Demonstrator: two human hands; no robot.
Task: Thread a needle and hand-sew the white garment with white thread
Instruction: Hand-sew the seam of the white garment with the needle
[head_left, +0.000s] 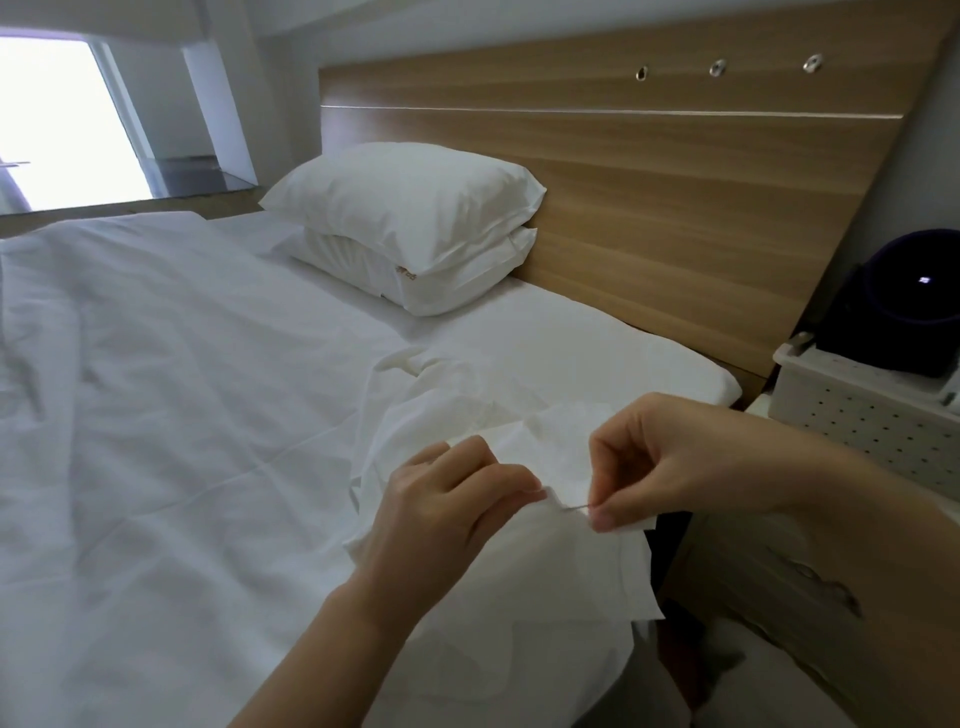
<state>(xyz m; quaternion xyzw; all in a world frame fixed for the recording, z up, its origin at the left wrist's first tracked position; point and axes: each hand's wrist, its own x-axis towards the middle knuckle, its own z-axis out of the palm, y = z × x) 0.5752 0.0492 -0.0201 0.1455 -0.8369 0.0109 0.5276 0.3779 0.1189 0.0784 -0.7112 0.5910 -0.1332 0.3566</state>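
bed (571, 343) in white linen, rumpled duvet (156, 389) spread over its left side. two pillows (410, 208) stacked against a wood-grain headboard (675, 208), well apart from the hands. window (57, 119) bright at far left. right of the bed, a white perforated basket (872, 415) with a dark rounded object (904, 301) standing on it, near the right forearm but not touching it. nothing lay between the two hands except cloth.

garment (519, 587): thin white fabric, creased and limp, bunched at the bed's near right edge and hanging over it toward the lap. hard to separate from the duvet where white met white.

left hand (447, 499): grip clamped on a fold of the garment, thumb and forefinger pinching the fold's raised edge. right hand (660, 457): grip closed on the needle (575, 508), pinched between thumb and fingertip, other fingers curled. needle a fine straight sliver, lying nearly level, its far end at the fold by the left thumb. whether it pierced the cloth, could not tell.

hands close together, just above the garment. bed edge ran under the right wrist; a dark gap showed below it beside the mattress. open room lay leftward across the duvet.
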